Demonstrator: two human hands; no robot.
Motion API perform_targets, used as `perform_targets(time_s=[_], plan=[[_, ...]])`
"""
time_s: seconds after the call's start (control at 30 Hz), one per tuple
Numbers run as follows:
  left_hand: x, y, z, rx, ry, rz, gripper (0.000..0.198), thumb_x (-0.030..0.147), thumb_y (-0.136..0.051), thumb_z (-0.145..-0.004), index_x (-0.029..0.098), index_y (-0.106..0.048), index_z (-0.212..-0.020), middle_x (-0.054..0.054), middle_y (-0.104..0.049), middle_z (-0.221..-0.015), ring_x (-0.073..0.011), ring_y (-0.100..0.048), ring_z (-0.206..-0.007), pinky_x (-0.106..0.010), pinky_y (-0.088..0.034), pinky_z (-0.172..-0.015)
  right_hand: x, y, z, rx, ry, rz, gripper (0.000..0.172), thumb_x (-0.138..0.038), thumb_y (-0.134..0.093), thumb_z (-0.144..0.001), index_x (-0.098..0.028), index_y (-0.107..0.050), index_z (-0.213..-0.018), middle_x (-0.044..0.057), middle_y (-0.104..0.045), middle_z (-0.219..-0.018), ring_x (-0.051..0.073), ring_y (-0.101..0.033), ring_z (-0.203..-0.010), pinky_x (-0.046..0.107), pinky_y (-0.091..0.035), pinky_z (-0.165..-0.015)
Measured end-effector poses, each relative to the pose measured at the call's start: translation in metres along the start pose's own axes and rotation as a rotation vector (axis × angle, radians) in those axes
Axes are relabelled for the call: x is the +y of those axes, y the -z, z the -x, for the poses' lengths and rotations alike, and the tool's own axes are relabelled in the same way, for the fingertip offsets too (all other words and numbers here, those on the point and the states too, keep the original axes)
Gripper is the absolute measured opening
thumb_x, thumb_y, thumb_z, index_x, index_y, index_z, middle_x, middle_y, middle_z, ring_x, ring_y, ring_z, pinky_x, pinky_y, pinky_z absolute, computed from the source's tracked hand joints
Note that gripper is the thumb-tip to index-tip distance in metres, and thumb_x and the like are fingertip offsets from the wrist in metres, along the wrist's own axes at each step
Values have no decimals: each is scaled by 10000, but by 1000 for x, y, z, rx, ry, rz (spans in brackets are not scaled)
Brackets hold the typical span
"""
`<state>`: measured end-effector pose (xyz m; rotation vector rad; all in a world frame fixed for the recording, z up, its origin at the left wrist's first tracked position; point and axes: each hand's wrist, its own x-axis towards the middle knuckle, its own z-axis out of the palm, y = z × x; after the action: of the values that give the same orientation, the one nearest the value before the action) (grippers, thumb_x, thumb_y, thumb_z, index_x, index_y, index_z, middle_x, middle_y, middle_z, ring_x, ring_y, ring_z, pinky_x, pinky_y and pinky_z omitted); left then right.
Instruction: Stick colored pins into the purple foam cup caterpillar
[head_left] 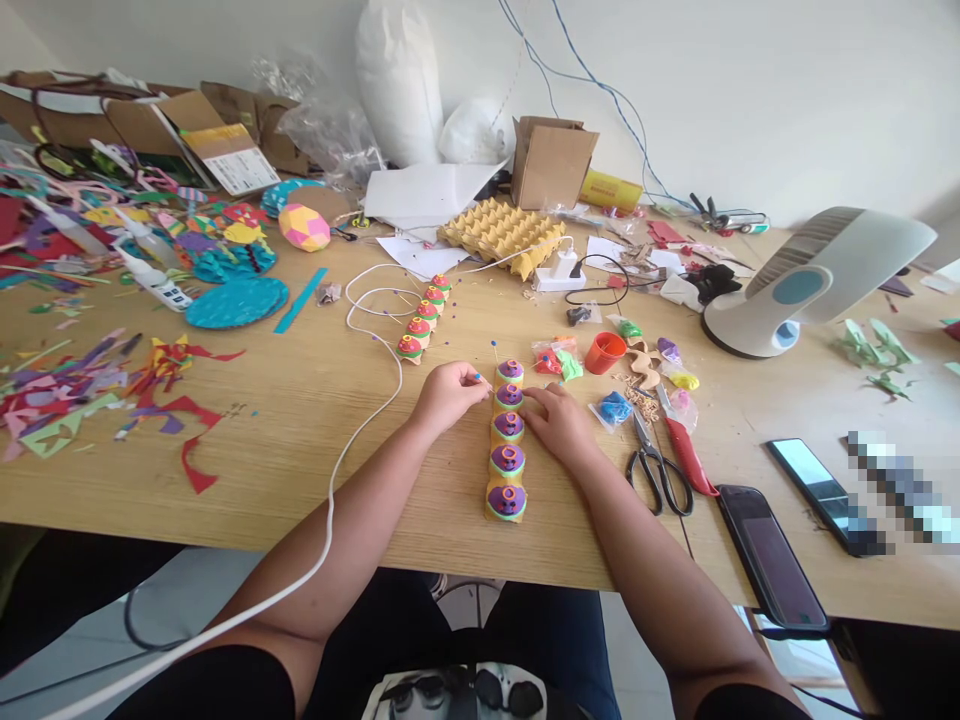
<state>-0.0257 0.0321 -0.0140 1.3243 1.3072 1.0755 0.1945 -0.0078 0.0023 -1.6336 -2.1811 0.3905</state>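
A strip of egg carton cups (508,456) runs away from me in front of my body. Its cups are covered in purple and green, with small orange rings and dark dots on top. At its left side, my left hand (448,398) pinches a thin stick with a blue ball end (478,378), near the second cup from the far end. My right hand (559,418) lies along the other side, fingers extended and slightly bent, their tips touching that same cup. A blue-tipped stick (493,346) rises at the far cup. Farther back stands a similar red and green strip (424,319) with sticks at its sides.
Scissors (657,467), a red-handled knife (688,455), an orange cup (604,352) and bagged coloured clay (615,408) lie right. Beyond are phones (772,555) and a fan (795,290). A white cable (337,455) crosses left; a yellow egg tray (502,235) sits behind.
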Motion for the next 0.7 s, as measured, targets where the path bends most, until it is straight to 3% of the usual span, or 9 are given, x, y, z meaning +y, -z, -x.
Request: perform_targets(time_s=[0.7], plan=[[4,0,3,24,-78,-138,135,304,-719,-701,181,-668,-725,-30,-732,-742,-168,-670,-718,-247,-485,-664,0,0,0,-4,3,0,312,-333,-617,-942,-260,-687,-1237,54,-652,-1065,188,-641,-956,280,-460,-814]])
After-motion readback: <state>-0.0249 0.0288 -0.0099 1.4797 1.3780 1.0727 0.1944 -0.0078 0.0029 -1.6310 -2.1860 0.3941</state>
